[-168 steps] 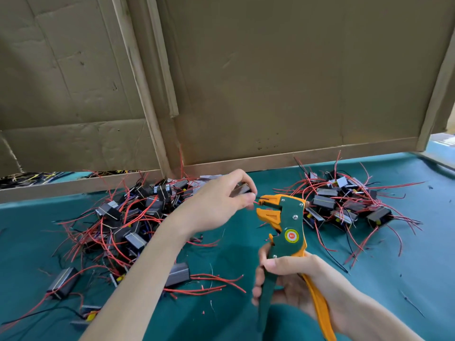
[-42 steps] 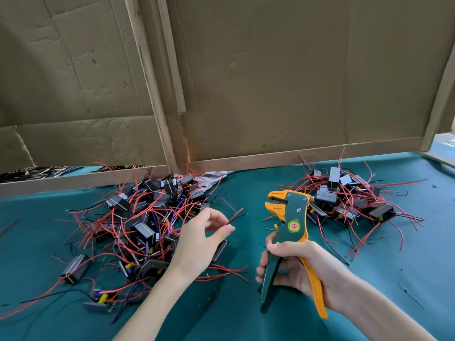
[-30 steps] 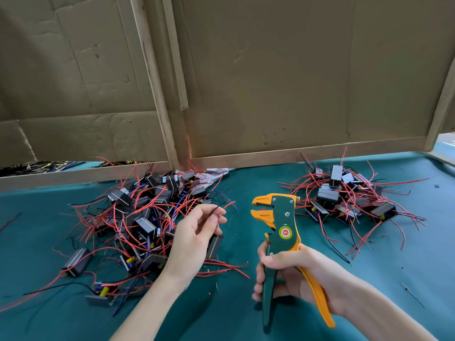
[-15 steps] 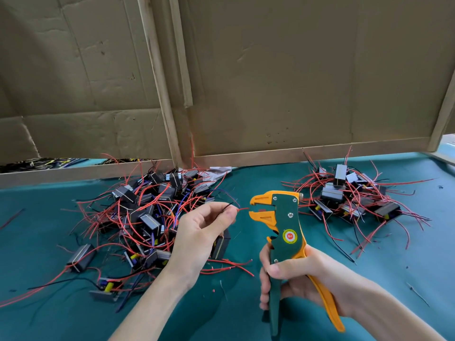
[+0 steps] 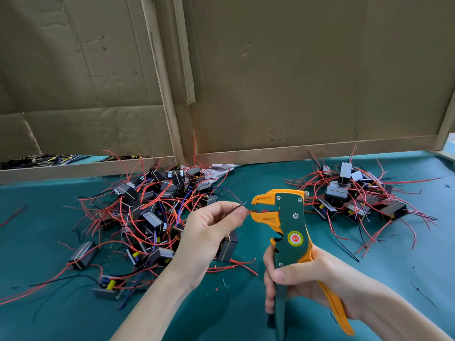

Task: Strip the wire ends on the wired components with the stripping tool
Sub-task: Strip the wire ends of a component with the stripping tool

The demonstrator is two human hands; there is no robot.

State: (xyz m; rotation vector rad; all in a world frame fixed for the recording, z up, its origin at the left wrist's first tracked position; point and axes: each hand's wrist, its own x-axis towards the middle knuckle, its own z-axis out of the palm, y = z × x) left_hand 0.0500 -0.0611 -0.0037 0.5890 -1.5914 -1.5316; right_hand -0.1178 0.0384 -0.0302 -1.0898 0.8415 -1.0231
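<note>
My left hand (image 5: 209, 232) pinches the red and black wires of a small black wired component (image 5: 227, 246) that hangs below my palm. The red wire end (image 5: 252, 212) sits in the orange jaws of the green and orange stripping tool (image 5: 288, 222). My right hand (image 5: 302, 279) grips the tool's handles and holds it upright above the table. A large pile of wired components (image 5: 152, 210) lies to the left. A smaller pile of wired components (image 5: 354, 198) lies to the right.
A teal cloth (image 5: 246, 311) covers the table. Cardboard panels (image 5: 295, 77) on wooden strips wall off the back. Loose red wires and tiny insulation scraps lie on the cloth between my arms.
My left hand picked a component out of the left pile and carried its wires rightward. The red wire end now sits in the tool's jaws. The tool has stayed upright in my right hand.
</note>
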